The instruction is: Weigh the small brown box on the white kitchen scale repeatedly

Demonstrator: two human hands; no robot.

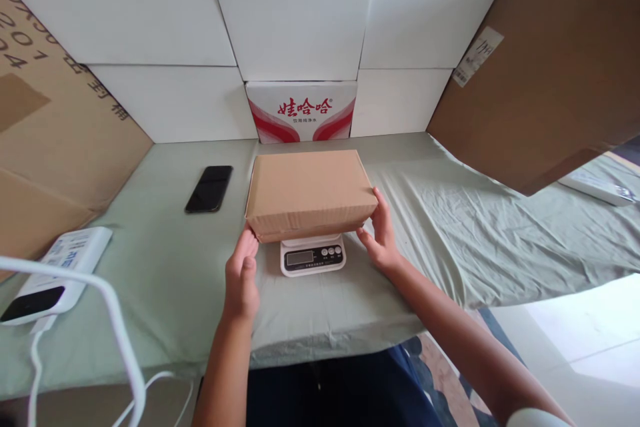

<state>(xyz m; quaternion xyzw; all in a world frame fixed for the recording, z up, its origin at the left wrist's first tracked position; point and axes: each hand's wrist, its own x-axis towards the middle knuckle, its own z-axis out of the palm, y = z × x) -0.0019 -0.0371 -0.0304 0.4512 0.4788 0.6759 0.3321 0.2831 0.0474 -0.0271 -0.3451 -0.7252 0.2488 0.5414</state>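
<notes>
A closed brown cardboard box (307, 190) rests on a small white digital scale (313, 257) in the middle of the table. My left hand (241, 273) touches the box's near left corner with its fingertips. My right hand (380, 237) holds the near right corner, fingers against the side. The scale's display and its buttons show below the box's front edge.
A pale green cloth (450, 213) covers the table. A black phone (209, 188) lies left of the box. A white device (55, 273) with cables sits at the near left. White boxes and a red-printed carton (301, 111) line the back; brown cardboard stands at both sides.
</notes>
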